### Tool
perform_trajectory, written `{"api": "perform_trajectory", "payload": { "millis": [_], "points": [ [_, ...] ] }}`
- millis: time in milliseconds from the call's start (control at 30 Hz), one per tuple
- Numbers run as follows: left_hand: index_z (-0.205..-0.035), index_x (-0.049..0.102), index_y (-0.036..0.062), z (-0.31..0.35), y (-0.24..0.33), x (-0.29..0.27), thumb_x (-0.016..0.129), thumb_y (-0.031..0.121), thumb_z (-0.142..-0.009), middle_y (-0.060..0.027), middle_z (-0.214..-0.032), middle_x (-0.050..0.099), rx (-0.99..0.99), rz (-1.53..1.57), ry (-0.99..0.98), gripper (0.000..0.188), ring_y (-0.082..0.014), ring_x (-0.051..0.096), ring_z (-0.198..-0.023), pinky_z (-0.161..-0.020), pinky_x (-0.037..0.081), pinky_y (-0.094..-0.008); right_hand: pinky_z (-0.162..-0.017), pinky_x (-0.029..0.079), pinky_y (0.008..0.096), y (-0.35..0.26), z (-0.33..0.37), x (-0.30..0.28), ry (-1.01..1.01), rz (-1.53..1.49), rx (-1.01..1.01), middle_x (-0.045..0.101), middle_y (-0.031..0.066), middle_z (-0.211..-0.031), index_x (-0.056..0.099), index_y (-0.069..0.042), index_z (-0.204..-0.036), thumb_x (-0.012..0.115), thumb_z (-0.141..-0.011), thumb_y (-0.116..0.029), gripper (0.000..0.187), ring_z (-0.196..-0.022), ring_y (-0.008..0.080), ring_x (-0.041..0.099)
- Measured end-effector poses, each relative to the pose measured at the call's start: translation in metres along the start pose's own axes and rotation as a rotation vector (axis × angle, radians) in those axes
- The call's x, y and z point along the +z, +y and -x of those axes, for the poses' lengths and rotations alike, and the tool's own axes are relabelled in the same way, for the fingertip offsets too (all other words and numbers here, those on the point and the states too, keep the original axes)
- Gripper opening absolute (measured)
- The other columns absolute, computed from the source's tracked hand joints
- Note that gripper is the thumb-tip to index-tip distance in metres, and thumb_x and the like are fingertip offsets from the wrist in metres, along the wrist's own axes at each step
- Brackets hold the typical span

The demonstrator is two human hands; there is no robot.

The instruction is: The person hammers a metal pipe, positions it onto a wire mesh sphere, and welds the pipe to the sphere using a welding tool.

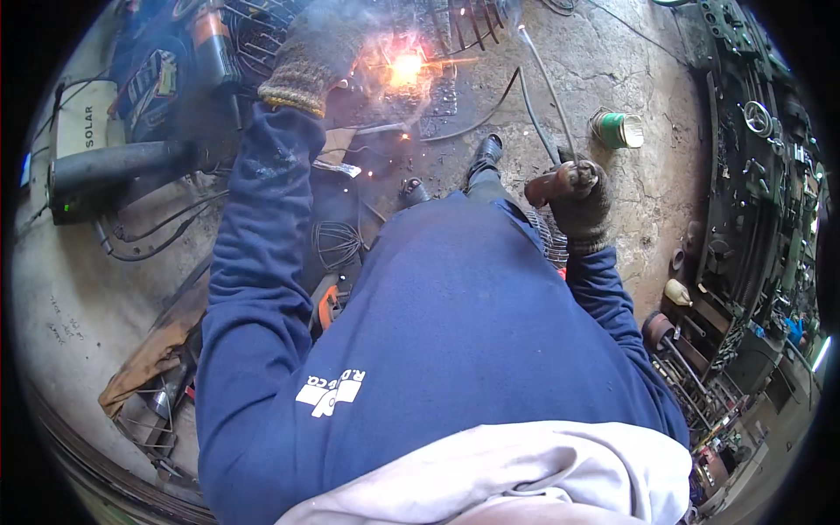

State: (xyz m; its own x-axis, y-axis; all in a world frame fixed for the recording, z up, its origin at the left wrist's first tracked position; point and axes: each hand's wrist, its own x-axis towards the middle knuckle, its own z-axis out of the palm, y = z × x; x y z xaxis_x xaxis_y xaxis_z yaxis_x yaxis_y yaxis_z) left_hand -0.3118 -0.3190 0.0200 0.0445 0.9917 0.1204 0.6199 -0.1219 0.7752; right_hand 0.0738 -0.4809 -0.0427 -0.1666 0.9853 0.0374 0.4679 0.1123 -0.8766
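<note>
Bright orange glow (pixel 406 70) near the top, smoke drifting off it. Left hand (pixel 319 57), gloved, is right beside it, but smoke hides the fingers so I can't tell how open it is or what it's got. Right hand (pixel 582 201), also gloved, is wrapped round one brown handle (pixel 553 184) with one thin rod (pixel 552 90) sticking up, tip well apart from the glow. Further out: one green-and-white can (pixel 617 129), two dark shoes (pixel 489 150), white lettered logo (pixel 347 389) on the blue shirt (pixel 464 315), and one pale box (pixel 74 131) with dark capitals, partly blocked by a fat dark pipe (pixel 122 169).

Left gloved hand (pixel 317 54) beside bright glow (pixel 407 70); right gloved hand (pixel 583 199) gripping thin rod (pixel 549 92); green container (pixel 613 130) on floor (pixel 652 188)
</note>
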Motion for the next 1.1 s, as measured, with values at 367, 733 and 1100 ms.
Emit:
{"api": "perform_trajectory", "payload": {
  "millis": [367,733,1100],
  "points": [
    [-0.126,0.064,0.0093,-0.003,0.007,-0.002,0.067,0.042,-0.095,-0.0212,-0.114,0.071,-0.191,-0.331,0.013,0.045,-0.0359,0.07,-0.103,-0.093,0.054,-0.0432,-0.075,0.053,0.0383,0.017,-0.016,-0.001,0.251,-0.961,0.154,0.067,0.0093,-0.091,0.064,-0.007,-0.103,0.054,-0.105,-0.019,0.015,-0.08,0.0188,0.061],
    [-0.135,0.058,0.0139,0.0,0.035,-0.002,0.066,0.04,-0.092,-0.0251,-0.122,0.069,-0.308,-0.217,-0.029,0.052,-0.0459,0.063,-0.118,-0.1,0.05,-0.0514,-0.058,0.058,0.0304,-0.095,-0.239,-0.145,0.435,-0.425,-0.248,0.061,0.0029,-0.091,0.06,-0.001,-0.128,0.065,-0.096,-0.013,0.035,-0.076,0.0166,0.068],
    [-0.148,0.051,0.0129,0.01,0.044,-0.004,0.068,0.033,-0.093,-0.0255,-0.123,0.068,-0.468,-0.196,0.041,0.062,-0.0444,0.065,-0.116,-0.099,0.05,-0.0479,-0.058,0.057,0.0287,-0.086,-0.537,-0.162,0.497,0.149,-0.598,0.064,0.0024,-0.089,0.055,0.001,-0.14,0.067,-0.097,-0.022,0.051,-0.068,0.0162,0.068]
  ]
}}
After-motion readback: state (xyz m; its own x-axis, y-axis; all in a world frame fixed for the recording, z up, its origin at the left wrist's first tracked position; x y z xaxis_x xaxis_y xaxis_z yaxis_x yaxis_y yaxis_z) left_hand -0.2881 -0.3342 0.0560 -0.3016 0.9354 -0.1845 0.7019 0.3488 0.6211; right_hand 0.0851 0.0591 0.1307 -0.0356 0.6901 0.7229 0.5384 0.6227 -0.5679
